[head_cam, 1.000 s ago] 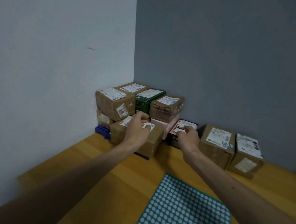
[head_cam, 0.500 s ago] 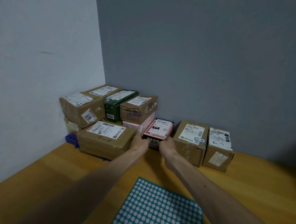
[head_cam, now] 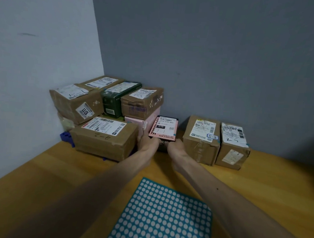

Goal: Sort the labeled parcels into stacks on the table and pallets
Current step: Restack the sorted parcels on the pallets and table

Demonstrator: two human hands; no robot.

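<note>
- Head view: our left hand (head_cam: pixel 147 143) and right hand (head_cam: pixel 176 148) clasp the near end of the pink-and-black parcel (head_cam: pixel 163 129), one at each corner.
- It stands at twelve o'clock on the wooden table (head_cam: pixel 259 181), between the 4-2 carton (head_cam: pixel 104 139) at ten o'clock and the 5-3 carton (head_cam: pixel 201 138) at two o'clock.
- We judge the gap tight: pulled askew, the parcel could snag the pink box (head_cam: pixel 135 122) just beside it and unsettle the cartons stacked above.
- Our fingertips are hidden, the parcel's handwritten mark is too faint to read, and we cannot tell whether its base touches the table.
</note>
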